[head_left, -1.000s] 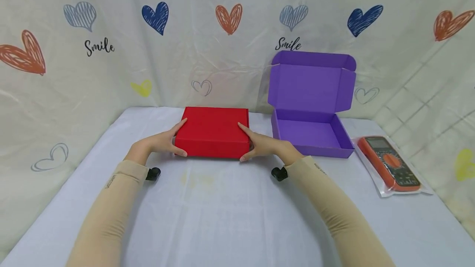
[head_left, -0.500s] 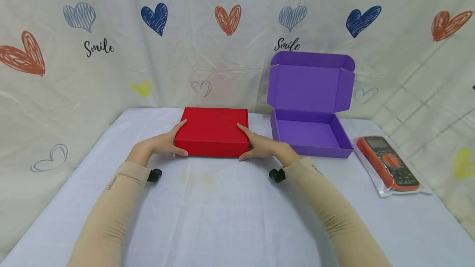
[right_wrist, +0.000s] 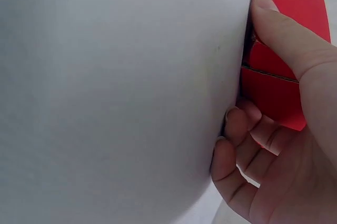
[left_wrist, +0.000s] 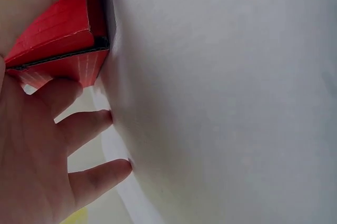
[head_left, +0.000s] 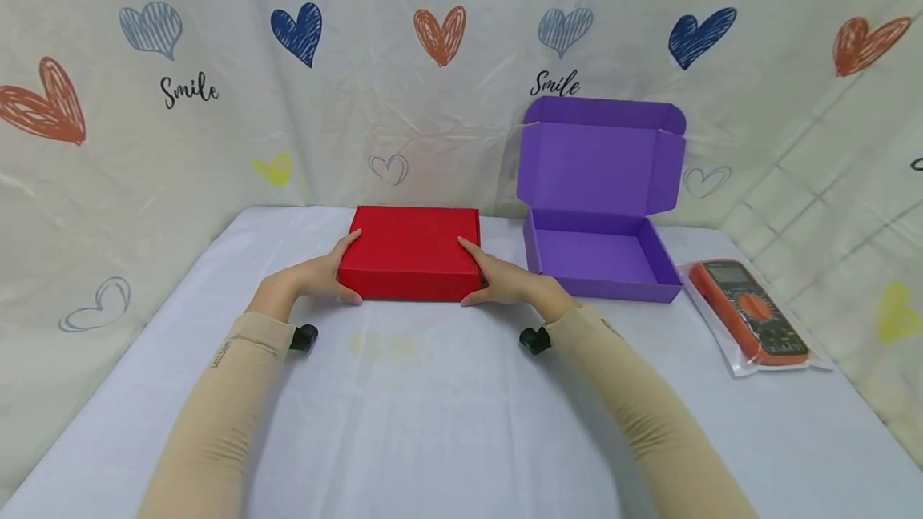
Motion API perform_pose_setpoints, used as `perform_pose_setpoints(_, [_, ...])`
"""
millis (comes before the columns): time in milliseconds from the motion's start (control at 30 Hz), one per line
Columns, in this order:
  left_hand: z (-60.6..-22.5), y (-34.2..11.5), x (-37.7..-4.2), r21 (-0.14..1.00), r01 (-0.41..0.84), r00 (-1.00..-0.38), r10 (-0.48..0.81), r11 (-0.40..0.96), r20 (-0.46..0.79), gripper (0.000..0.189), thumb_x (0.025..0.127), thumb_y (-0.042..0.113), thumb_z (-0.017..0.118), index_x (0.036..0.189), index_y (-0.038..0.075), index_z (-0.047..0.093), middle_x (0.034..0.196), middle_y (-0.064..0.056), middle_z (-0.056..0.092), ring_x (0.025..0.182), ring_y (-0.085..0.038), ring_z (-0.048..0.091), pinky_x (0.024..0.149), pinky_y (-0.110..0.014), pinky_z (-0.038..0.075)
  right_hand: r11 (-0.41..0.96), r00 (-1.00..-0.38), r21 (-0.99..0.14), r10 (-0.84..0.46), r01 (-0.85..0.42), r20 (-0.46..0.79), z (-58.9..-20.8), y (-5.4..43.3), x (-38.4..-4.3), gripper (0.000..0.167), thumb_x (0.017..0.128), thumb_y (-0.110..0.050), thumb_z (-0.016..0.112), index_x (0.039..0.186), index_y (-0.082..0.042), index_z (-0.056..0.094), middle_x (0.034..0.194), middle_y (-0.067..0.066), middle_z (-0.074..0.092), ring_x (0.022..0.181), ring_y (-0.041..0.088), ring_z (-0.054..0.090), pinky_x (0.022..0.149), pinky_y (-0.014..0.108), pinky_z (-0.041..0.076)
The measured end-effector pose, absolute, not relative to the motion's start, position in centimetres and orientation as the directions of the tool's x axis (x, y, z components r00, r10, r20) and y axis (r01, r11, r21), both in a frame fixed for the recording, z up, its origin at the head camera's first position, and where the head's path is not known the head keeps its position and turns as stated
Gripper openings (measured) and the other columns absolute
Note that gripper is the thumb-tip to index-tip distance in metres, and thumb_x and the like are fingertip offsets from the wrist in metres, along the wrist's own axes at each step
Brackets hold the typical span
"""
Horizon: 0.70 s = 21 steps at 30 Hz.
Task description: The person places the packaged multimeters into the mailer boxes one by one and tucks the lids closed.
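- Closed red mailer box [head_left: 409,251]: left of the open purple mailer box [head_left: 601,191].
- Left hand [head_left: 316,277] and right hand [head_left: 508,279]: partly spread, gripping the red mailer box from opposite sides, seemingly to steady it.

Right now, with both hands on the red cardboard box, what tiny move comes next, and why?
Maybe ease up the lid by its near edge: the red cardboard box looks shut, and the left hand and right hand hold its near corners.
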<state>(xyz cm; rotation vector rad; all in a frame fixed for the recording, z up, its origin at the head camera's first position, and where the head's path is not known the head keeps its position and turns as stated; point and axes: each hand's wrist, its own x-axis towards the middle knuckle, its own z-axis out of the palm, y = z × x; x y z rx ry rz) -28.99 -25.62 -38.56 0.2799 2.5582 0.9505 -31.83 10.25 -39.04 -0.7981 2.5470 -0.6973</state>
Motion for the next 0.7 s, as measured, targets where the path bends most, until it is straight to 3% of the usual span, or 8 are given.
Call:
perform_pose_setpoints(133, [-38.7,-25.57,-29.11,0.666,0.046,-0.901,0.318,0.744,-0.294,0.122,0.087,0.025,0.082,0.164,0.025,-0.013,0.162,-0.026,0.017,0.145,-0.046,0.023,0.113,-0.066,0.029,0.723,-0.768,-0.548,-0.605,-0.42,-0.21,-39.03,10.18,-31.82,0.112,0.092,-0.033,0.079,0.165,-0.019,-0.006,0.162,0.019,0.028,0.141,0.034,0.039,0.115,0.05,0.034])
perform_pose_setpoints(433, [-39.05,-25.51,-29.67,0.609,0.077,-0.937,0.265,0.79,-0.226,0.117,0.084,0.024,0.085,0.165,0.02,0.0,0.146,-0.028,0.04,0.132,-0.045,0.042,0.106,-0.061,0.041,0.755,-0.787,-0.493,-0.582,-0.432,-0.203,-38.73,9.85,-31.89,0.107,0.093,-0.032,0.078,0.164,-0.017,0.0,0.153,0.022,0.042,0.135,0.035,0.047,0.113,0.048,0.037])
perform_pose_setpoints(600, [-38.96,-25.59,-29.54,0.607,0.078,-0.939,0.262,0.791,-0.221,0.117,0.084,0.024,0.085,0.165,0.021,0.001,0.148,-0.029,0.039,0.132,-0.045,0.041,0.106,-0.061,0.041,0.752,-0.795,-0.514,-0.573,-0.413,-0.2,-38.77,9.91,-31.86,0.108,0.092,-0.033,0.079,0.165,-0.02,0.0,0.155,0.021,0.039,0.136,0.036,0.046,0.112,0.05,0.038])
perform_pose_setpoints(700, [-38.92,-25.88,-29.22,0.614,0.08,-0.93,0.28,0.785,-0.237,0.119,0.086,0.027,0.083,0.165,0.021,-0.006,0.156,-0.029,0.031,0.138,-0.047,0.036,0.11,-0.064,0.035,0.732,-0.79,-0.556,-0.579,-0.394,-0.202,-39.04,10.27,-31.86,0.112,0.093,-0.035,0.077,0.165,-0.019,-0.007,0.16,0.021,0.032,0.14,0.035,0.042,0.114,0.05,0.036])
